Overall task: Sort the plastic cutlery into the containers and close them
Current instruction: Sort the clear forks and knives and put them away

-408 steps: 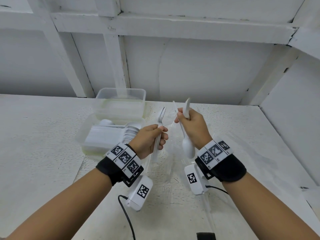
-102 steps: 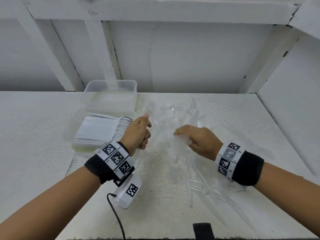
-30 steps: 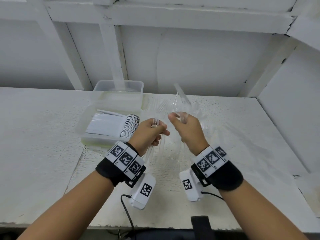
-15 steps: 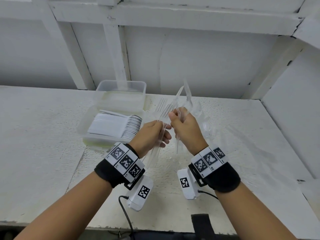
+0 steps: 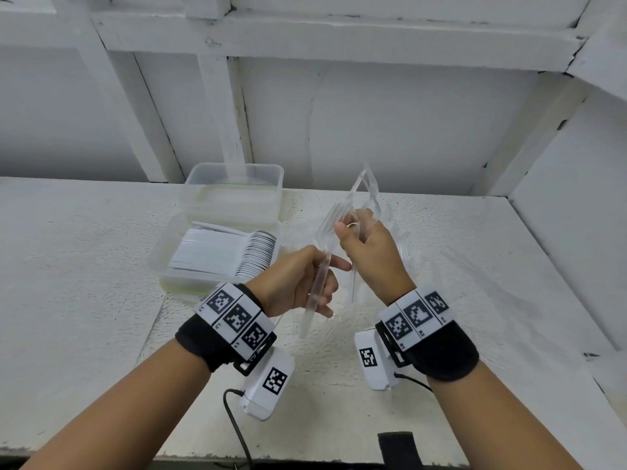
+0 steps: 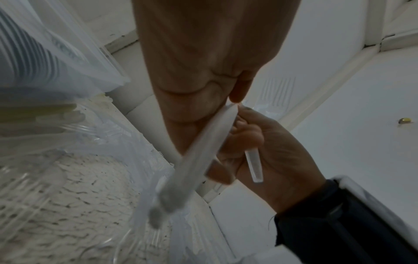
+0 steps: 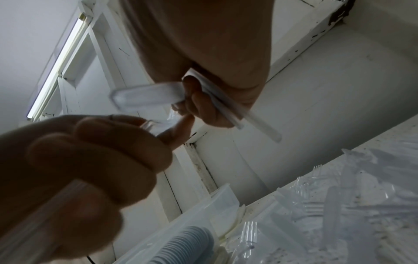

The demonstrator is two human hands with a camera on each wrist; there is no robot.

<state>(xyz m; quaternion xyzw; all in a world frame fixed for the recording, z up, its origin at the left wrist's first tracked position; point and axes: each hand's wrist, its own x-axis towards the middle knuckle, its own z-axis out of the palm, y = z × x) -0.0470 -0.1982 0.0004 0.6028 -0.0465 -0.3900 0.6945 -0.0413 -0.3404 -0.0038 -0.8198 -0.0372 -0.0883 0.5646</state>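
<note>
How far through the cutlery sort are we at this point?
Partway, by the look of it. Done: the near container holds a neat row of white cutlery, its lid still off. In hand: the left hand grips clear forks, and the right hand holds more clear pieces. Left: the loose clear pile on the table, filling the far container, then closing both.

Head downward; wrists close, upward.

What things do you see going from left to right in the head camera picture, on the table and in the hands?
Container of white spoons → left hand gripping clear forks → right hand gripping clear cutlery.
</note>
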